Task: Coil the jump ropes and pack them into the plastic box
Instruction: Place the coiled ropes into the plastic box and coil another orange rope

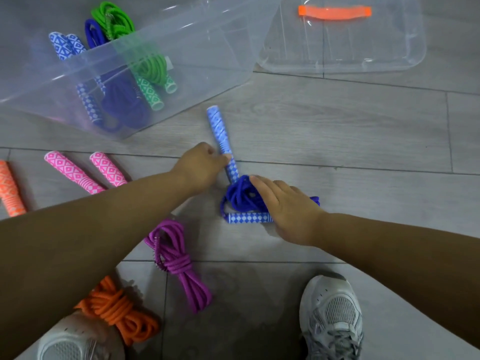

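A blue jump rope lies on the floor in the middle: a bunched coil (240, 194) with one patterned handle (220, 133) pointing away and a second handle (248, 218) lying crosswise below it. My left hand (201, 165) grips the upright handle near its lower end. My right hand (283, 206) lies flat with straight fingers on the coil and the crosswise handle. The clear plastic box (181, 81) stands at the upper left and holds a green rope (149, 66) and a blue rope (122, 105).
The box's clear lid (342, 48) with an orange handle lies upper right. A purple rope (179, 263) with pink handles (78, 174) and an orange rope (118, 307) lie near my shoes (331, 315). An orange handle (10, 190) sits at the left edge.
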Available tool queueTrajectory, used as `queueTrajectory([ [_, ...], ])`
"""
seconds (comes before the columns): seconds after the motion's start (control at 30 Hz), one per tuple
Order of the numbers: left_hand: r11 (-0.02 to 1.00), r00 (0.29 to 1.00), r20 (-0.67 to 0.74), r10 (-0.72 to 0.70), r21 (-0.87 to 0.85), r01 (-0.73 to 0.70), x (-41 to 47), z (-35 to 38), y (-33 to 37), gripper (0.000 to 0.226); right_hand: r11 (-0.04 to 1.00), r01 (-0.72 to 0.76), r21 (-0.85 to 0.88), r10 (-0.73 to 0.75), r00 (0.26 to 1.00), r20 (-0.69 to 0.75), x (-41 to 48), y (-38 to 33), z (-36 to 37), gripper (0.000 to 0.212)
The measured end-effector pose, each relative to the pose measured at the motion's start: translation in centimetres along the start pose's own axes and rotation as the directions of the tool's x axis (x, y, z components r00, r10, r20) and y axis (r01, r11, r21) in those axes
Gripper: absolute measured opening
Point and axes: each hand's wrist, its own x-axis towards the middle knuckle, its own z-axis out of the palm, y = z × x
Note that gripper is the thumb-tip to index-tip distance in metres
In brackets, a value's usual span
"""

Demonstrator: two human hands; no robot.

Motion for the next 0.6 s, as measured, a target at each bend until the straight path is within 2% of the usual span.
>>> queueTrajectory([
  [0.1,0.984,0.987,0.12,0.104,0.133,-0.12,-0.6,0.6,0.3,0.032,0.986,0.166,-0.033,-0.165,0.986,0.019,-0.2,0.3,0.3,0.086],
  [0.17,0.959,0.95,0.244,0.197,0.156,-0.238,-1.5,1.6,0.5,0.04,0.971,0.229,-0.069,-0.229,0.973,-0.002,-0.2,0.3,0.8,0.082],
  [0.23,0.931,0.915,0.323,0.242,0.188,-0.313,-2.5,2.6,0.5,0.05,0.974,0.214,-0.075,-0.217,0.975,-0.043,-0.4,0.4,1.2,0.072],
  [0.3,0.919,0.908,0.334,0.253,0.211,-0.333,-2.7,3.0,0.3,0.056,0.983,0.16,-0.09,-0.167,0.982,-0.087,-0.6,0.3,1.0,0.064],
  [0.37,0.919,0.904,0.351,0.244,0.214,-0.331,-2.6,2.9,0.1,0.05,0.985,0.086,-0.149,-0.103,0.989,-0.106,-0.8,0.5,0.9,0.071],
  [0.43,0.898,0.897,0.376,0.234,0.269,-0.347,-2.7,2.9,-0.3,0.052,0.966,0.015,-0.258,-0.043,0.994,-0.101,-0.8,0.7,0.6,0.089],
  [0.53,0.871,0.886,0.402,0.233,0.318,-0.374,-3.0,3.1,-0.7,0.055,0.934,-0.009,-0.357,-0.009,0.999,-0.05,-0.7,1.0,0.3,0.104],
  [0.6,0.871,0.877,0.421,0.232,0.312,-0.38,-3.1,2.9,-0.7,0.054,0.923,-0.008,-0.384,0.003,1.0,-0.013,-0.4,1.1,0.1,0.105],
])
